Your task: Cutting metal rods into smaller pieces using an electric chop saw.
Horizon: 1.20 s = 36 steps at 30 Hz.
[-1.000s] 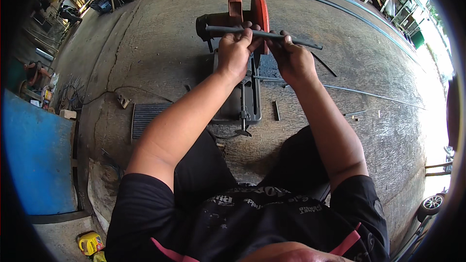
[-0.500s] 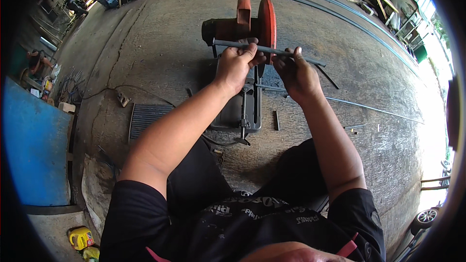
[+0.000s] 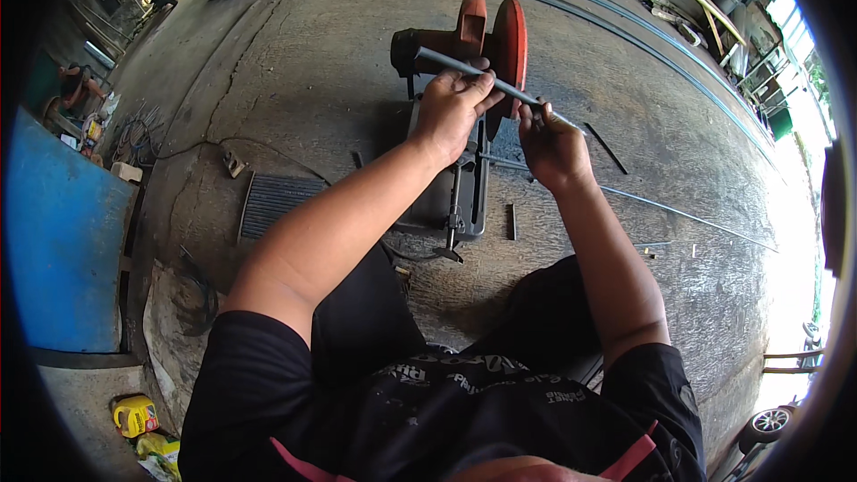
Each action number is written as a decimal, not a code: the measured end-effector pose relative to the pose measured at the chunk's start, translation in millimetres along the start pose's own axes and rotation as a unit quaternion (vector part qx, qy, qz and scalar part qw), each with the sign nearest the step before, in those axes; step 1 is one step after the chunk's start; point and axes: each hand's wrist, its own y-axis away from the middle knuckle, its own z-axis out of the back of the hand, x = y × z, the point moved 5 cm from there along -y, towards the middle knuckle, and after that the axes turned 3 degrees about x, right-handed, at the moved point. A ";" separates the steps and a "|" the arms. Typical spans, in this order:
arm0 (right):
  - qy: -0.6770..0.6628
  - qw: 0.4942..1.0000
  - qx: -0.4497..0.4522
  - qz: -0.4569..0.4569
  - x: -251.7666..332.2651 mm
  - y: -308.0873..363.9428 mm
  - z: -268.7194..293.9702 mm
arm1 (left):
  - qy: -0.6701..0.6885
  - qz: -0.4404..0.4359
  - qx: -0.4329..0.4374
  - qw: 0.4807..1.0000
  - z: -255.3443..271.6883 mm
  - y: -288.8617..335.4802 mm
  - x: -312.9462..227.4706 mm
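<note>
I hold a short grey metal bar (image 3: 442, 59) slantwise over a red and black chop saw (image 3: 509, 40); whether the bar is hollow does not show. Toward its middle, my left hand (image 3: 451, 116) closes on it with fingers and thumb. Nearer the right end, my right hand (image 3: 555, 150) pinches it, fingers curled. The bar's left end lies farther from me than its right. Beneath my left hand, part of the saw's dark base (image 3: 424, 210) and its clamp screw (image 3: 454, 201) show. A long thin metal rod (image 3: 687, 210) extends rightward from the saw across the floor.
A ribbed dark panel (image 3: 277, 203) lies left of the saw. Right of it are a short offcut (image 3: 511, 221) and a dark strip (image 3: 607, 148). Long metal bars (image 3: 616, 31) run along the back. A blue panel (image 3: 67, 241) stands at left; a cable (image 3: 268, 153) crosses the floor.
The bar has turned from nearly level to a steeper slant, its left end farther from me and its right end nearer. Both hands still grip it. The whole view has shifted slightly.
</note>
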 end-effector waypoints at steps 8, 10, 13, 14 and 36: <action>-0.010 1.000 0.017 0.009 -1.0 4.1 -9.5 | -0.115 0.029 -0.015 0.993 4.4 1.4 -1.5; 0.001 1.000 0.027 0.011 -0.7 5.6 -13.4 | -0.167 0.055 -0.029 0.984 9.2 0.6 -1.5; 0.069 0.998 -0.009 0.002 -1.3 7.4 -12.4 | -0.144 0.073 -0.014 0.987 12.3 -1.2 -0.7; 0.071 0.997 -0.018 0.002 -1.4 7.7 -11.7 | -0.125 0.056 0.000 0.991 11.7 -2.1 -1.9; 0.099 0.995 0.032 -0.003 5.7 6.7 -8.3 | -0.126 0.109 -0.022 0.986 14.6 1.7 -3.8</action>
